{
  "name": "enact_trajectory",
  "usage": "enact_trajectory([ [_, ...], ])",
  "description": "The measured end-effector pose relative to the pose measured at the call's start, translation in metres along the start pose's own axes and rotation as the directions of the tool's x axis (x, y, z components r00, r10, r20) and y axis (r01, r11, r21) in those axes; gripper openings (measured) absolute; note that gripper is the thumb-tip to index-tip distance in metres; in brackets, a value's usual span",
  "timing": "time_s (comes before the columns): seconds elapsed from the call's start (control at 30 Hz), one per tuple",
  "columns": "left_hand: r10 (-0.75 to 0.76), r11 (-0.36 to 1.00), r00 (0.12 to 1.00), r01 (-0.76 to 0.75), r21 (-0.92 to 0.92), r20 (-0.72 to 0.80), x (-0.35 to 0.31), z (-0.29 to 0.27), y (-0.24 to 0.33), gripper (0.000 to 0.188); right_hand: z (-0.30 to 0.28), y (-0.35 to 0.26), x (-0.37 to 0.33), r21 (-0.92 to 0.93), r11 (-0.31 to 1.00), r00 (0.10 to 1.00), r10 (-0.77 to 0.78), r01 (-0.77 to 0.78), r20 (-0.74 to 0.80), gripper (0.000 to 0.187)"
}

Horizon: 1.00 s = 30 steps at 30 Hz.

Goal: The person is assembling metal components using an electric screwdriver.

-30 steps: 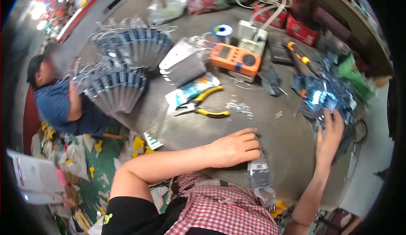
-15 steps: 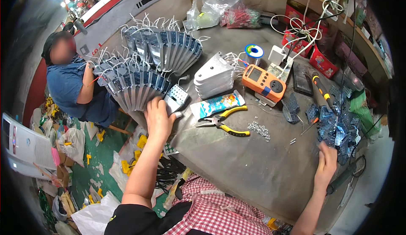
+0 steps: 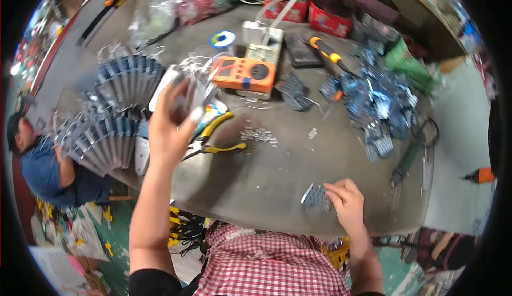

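Observation:
My right hand (image 3: 346, 203) pinches a small perforated metal plate (image 3: 316, 198) with a bluish surface by its edge, above the near part of the table. My left hand (image 3: 169, 117) is raised at the stack of silver metal housings (image 3: 158, 96) with white wires. Its thumb and fingers close around a silver metal housing (image 3: 200, 101); motion blur smears its outline. Just beside that hand, yellow-and-black pliers (image 3: 217, 131) lie on the table, partly hidden. A small pile of metal nuts (image 3: 260, 135) sits to their right.
Fanned rows of metal housings (image 3: 101, 141) stand at the left, near a seated person (image 3: 48, 163). An orange meter (image 3: 245, 74), a solder spool (image 3: 222, 39) and a power strip (image 3: 272, 45) are behind. Bluish plates (image 3: 378, 101) heap at the right, near a dark-handled tool (image 3: 408, 160).
My left hand has left the fanned row and reached the silver stack. From the heap, my right hand has come left and nearer with a perforated plate. The whole view has turned right.

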<state>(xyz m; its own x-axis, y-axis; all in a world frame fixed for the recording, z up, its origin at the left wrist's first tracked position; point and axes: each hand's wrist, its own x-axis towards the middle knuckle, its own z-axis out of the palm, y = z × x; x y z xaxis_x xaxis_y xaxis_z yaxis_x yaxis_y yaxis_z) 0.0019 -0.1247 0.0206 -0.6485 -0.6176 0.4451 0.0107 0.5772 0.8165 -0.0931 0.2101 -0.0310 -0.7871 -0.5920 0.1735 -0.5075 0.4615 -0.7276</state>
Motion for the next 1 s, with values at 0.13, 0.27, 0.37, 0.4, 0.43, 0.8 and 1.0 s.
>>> enact_trajectory([
  [0.13, -0.45, -0.196, 0.441, 0.799, -0.568, 0.776, -0.085, 0.042, 0.035, 0.05, 0.009, -0.024, 0.017, 0.194, 0.97, 0.989, -0.136, 0.146, -0.066, 0.022],
  [0.27, -0.284, 0.185, 0.341, 0.936, -0.298, 0.896, -0.136, 0.059, 0.041, 0.041, 0.023, -0.037, 0.034, 0.259, 0.949, 0.978, -0.201, 0.18, 0.053, 0.022],
  [0.37, -0.458, 0.275, 0.404, 0.911, -0.307, 0.792, -0.123, 0.059, 0.033, 0.037, 0.025, -0.017, 0.063, 0.131, 0.955, 0.941, -0.286, 0.266, 0.18, 0.018],
  [0.4, -0.445, 0.294, 0.468, 0.882, -0.369, 0.764, -0.12, 0.058, 0.029, 0.037, 0.026, -0.007, 0.077, -0.017, 0.949, 0.942, -0.311, 0.316, 0.13, 0.02],
  [0.43, -0.46, 0.353, 0.505, 0.859, -0.372, 0.73, -0.114, 0.058, 0.03, 0.035, 0.028, -0.001, 0.093, -0.15, 0.903, 0.915, -0.394, 0.403, 0.088, 0.02],
  [0.8, -0.512, 0.492, 0.592, 0.796, -0.352, 0.623, -0.104, 0.063, 0.019, 0.026, 0.035, 0.01, 0.105, -0.241, 0.907, 0.934, -0.308, 0.346, 0.183, 0.015],
  [1.0, -0.522, 0.496, 0.603, 0.79, -0.361, 0.603, -0.107, 0.07, 0.02, 0.025, 0.036, -0.027, 0.069, 0.379, 0.923, 0.946, -0.178, 0.066, 0.27, 0.01],
])
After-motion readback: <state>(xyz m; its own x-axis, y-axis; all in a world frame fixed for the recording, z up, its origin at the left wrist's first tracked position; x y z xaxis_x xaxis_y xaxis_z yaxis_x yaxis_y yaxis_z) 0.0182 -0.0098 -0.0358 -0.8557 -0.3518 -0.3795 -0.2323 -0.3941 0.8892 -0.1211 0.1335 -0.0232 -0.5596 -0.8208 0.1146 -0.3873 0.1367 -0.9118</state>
